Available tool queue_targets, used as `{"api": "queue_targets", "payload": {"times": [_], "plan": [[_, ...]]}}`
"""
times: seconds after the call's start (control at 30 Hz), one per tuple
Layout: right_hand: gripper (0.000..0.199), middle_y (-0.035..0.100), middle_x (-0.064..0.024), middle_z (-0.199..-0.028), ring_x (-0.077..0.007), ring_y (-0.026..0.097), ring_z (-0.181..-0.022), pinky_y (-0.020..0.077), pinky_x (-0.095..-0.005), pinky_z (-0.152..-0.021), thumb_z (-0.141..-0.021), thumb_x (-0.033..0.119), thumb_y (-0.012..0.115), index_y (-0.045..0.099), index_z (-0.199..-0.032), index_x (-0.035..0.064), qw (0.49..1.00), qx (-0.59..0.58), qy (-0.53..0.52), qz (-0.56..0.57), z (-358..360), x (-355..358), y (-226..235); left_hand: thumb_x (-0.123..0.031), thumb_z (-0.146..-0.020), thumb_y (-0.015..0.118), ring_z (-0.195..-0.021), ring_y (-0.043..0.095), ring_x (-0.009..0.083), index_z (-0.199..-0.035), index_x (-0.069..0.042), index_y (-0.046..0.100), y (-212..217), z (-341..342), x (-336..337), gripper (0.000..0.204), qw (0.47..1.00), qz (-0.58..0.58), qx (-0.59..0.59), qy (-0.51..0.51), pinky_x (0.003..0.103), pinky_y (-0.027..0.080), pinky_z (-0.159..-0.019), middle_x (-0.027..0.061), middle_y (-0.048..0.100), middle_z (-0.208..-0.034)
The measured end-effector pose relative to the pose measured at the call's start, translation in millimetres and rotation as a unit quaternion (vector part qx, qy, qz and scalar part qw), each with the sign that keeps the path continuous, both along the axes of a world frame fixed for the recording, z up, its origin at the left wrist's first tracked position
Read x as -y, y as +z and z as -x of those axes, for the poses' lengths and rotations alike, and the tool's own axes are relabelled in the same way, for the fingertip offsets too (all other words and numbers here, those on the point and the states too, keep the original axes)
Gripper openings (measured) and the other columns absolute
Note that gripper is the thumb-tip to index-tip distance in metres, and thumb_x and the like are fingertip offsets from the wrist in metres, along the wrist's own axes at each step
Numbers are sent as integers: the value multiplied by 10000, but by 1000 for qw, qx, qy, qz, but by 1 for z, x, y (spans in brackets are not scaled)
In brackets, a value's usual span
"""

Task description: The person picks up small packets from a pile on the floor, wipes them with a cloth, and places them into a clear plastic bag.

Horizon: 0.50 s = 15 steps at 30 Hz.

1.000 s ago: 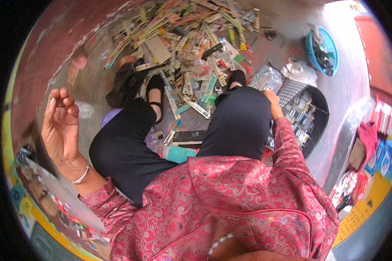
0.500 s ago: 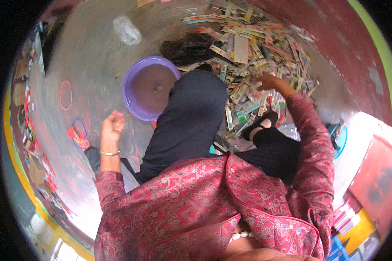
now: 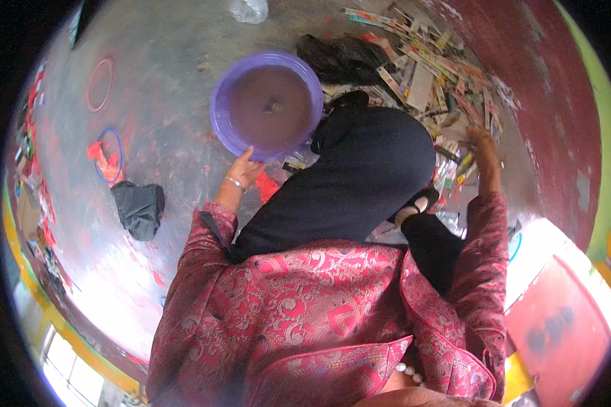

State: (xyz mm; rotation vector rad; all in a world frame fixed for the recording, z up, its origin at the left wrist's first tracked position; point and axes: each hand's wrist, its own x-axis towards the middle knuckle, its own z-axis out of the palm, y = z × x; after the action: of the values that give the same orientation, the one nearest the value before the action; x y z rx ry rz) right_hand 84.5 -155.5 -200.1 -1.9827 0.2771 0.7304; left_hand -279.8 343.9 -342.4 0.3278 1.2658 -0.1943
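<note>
A purple basin (image 3: 222,133) stands on the floor in front of me, with murky brownish content and a small dark clump near its middle. My left hand (image 3: 246,171) is at the near rim, fingers closed over the edge. Away to the right, my right hand (image 3: 480,140) is lowered at the right side of a heap of flat, strip-like scraps (image 3: 424,87). Its fingers are blurred and partly merge with the scraps, so any held item cannot be made out. My bent leg in black trousers (image 3: 366,173) lies between basin and heap.
A black plastic bag (image 3: 343,60) lies beyond my knee, and a clear bag (image 3: 249,10) farther off. On the left are a pink ring (image 3: 100,85), a blue ring (image 3: 120,154) over red scraps, and a dark cloth (image 3: 139,209). A maroon wall (image 3: 546,88) bounds the right.
My left hand has moved from the floor area left of the basin onto its near rim. My right hand has shifted toward the heap's right edge. The whole view has turned somewhat.
</note>
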Motion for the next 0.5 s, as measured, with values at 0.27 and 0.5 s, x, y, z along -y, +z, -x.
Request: {"api": "queue_targets", "payload": {"times": [0.27, 0.5], "plan": [[261, 577, -25, -852, -113, 503, -694, 399, -230, -582, -813, 216, 484, 585, -965, 29, 970, 65, -228, -46, 17, 14, 114, -172, -799, 511, -988, 493, 305, -1093, -3, 452, -80, 13, 4, 344, 978, -111, 176, 16, 470, 372, -897, 146, 517, -1075], [181, 583, 16, -804, -81, 495, -668, 332, -227, -501, -794, 190, 519, 602, -901, 70, 944, 94, -244, -203, 72, 26, 141, -98, -739, 510, -953, 508, 300, -1029, -2, 462, -45, -11, -10, 310, 991, -36, 125, 20, 478, 399, -861, 137, 527, -1024]]}}
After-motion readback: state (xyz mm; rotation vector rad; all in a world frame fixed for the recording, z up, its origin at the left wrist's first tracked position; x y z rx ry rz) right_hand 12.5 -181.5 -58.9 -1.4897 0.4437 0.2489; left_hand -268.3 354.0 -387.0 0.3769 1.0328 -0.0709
